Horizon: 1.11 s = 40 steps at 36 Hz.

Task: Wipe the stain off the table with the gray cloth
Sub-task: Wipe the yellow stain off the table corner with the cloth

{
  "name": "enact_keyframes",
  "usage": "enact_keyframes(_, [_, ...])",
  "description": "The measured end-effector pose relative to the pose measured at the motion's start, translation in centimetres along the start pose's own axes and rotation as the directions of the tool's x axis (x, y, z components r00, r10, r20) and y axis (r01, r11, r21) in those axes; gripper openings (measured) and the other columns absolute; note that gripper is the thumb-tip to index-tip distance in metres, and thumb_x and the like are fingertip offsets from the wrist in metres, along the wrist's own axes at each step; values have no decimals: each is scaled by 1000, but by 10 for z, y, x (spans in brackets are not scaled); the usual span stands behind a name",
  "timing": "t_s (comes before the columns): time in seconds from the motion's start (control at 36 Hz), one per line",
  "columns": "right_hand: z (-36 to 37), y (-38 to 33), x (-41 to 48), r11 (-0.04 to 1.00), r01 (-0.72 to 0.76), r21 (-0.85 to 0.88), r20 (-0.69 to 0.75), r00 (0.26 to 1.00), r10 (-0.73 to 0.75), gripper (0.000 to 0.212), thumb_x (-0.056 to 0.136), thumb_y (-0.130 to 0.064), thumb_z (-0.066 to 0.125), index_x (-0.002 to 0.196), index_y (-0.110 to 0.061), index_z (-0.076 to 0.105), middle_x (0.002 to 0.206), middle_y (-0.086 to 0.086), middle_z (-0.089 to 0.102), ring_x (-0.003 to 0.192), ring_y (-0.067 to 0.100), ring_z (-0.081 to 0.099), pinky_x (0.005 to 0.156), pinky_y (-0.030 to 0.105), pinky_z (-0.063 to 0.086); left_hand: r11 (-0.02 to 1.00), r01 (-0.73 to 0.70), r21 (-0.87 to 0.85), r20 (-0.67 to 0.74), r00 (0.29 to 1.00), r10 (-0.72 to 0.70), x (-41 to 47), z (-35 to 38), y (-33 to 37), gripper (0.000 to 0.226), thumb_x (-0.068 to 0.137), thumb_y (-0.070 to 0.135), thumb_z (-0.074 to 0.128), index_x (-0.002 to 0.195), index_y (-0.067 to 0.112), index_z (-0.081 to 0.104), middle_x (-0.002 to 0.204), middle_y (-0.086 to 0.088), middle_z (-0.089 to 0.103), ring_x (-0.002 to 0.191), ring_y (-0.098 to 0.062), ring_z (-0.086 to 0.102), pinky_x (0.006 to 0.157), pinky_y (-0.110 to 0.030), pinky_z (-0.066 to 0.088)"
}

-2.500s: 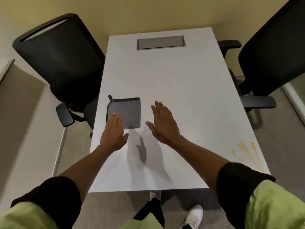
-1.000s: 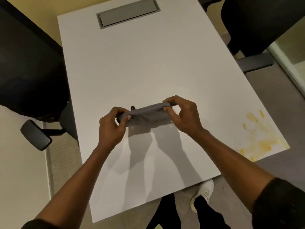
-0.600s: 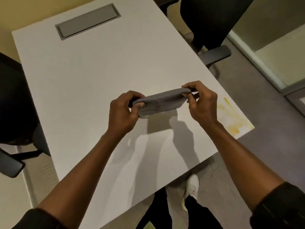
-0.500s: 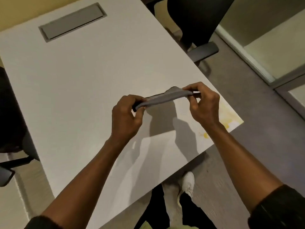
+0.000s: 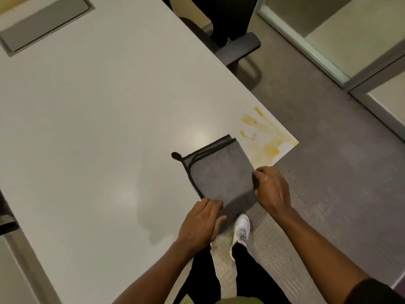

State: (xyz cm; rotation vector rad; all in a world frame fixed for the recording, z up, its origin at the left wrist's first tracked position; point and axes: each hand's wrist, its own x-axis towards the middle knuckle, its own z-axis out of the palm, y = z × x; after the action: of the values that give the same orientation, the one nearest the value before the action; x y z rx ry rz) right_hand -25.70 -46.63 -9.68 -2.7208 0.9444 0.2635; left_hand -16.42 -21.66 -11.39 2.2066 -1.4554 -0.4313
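Table (image 5: 98,110): white, rectangular, matte, seen from above at a slant; two soft light reflections are noted on the top. A gray recessed cover plate (image 5: 43,23) is set into the far end.

Stain (image 5: 266,140): yellow-orange smears and streaks, spread over the table's near right corner up to the edge.

Gray cloth (image 5: 219,172): folded, dark-edged, with a small dark loop at its far left corner; laid flat on the table by the near edge, just left of the stain, its right edge at the stain's margin.

Left hand (image 5: 200,224): held at the cloth's near left corner, fingers together and bent onto the cloth; whether the cloth is pinched cannot be told.

Right hand (image 5: 271,189): curled, the cloth's right edge pinched at its near right corner.

Chair (image 5: 230,25): black, with a dark armrest, placed along the table's right side.

Floor (image 5: 328,172): gray carpet. A glass partition with a pale frame (image 5: 341,69) is seen at the upper right.

White shoe (image 5: 241,229): seen on the floor below the table edge, with dark trousers above it.
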Motion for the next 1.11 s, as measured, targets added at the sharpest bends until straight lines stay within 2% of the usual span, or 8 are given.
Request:
enact_keyframes(0.14, [12,-40,-8,991,116,64,-189,977,-103,47,83,-3,80,128,2,67,129,23,69,120,40,67,95,51,63,986,167,-18,-68,984,-167,10,-13,-17,25,110,37,63,120,15,71,125,-5,71,106,-26,68,87,-44,60])
enact_keyframes(0.25, [34,-74,-2,960,216,180,-71,976,-207,69,104,-39,58,160,-6,35,167,25,35,156,41,33,126,53,35,959,277,62,-158,951,-265,19,-22,-52,34,110,28,60,136,8,67,145,-18,66,129,-38,63,102,-51,58])
enact_keyframes(0.31, [44,-85,9,958,233,169,-20,972,-233,85,104,-57,51,169,-15,15,175,23,16,163,40,16,131,53,20,913,402,69,-126,912,-391,21,-23,-69,51,113,34,50,155,6,57,165,-22,53,151,-41,52,122,-54,47])
enact_keyframes(0.39, [54,-94,25,966,244,86,4,970,-245,94,100,-74,42,170,-25,3,176,25,-1,164,43,-1,130,65,10,844,529,90,-18,848,-529,16,-18,-90,74,115,49,29,175,5,27,187,-17,13,175,-34,12,142,-50,17])
enact_keyframes(0.47, [59,-95,36,970,242,22,5,970,-242,96,95,-86,33,170,-34,4,176,25,-9,163,45,-10,128,70,3,839,530,121,24,844,-536,9,-8,-99,81,115,55,22,178,7,5,188,-11,-13,175,-26,-13,143,-44,4])
enact_keyframes(0.58, [55,-76,63,979,202,-32,-35,979,-203,98,92,-91,30,169,-38,4,177,21,-9,163,44,-10,127,71,2,823,562,83,32,824,-566,11,2,-87,88,113,62,22,177,11,-10,185,-7,-28,172,-19,-29,141,-40,-8])
enact_keyframes(1.0, [64,-49,15,962,266,-59,-59,961,-270,100,94,-87,36,170,-29,11,178,19,-4,165,38,-4,129,66,11,766,631,125,-112,776,-621,26,25,-68,92,112,69,20,178,10,-6,186,-8,-25,174,-23,-24,141,-42,-14])
enact_keyframes(1.11, [62,-49,23,962,264,-64,-63,961,-268,97,95,-86,35,170,-29,11,178,18,-4,165,38,-4,129,65,12,759,631,159,-112,776,-621,25,28,-70,94,113,68,28,178,9,-7,186,-10,-23,174,-26,-22,143,-48,-6])
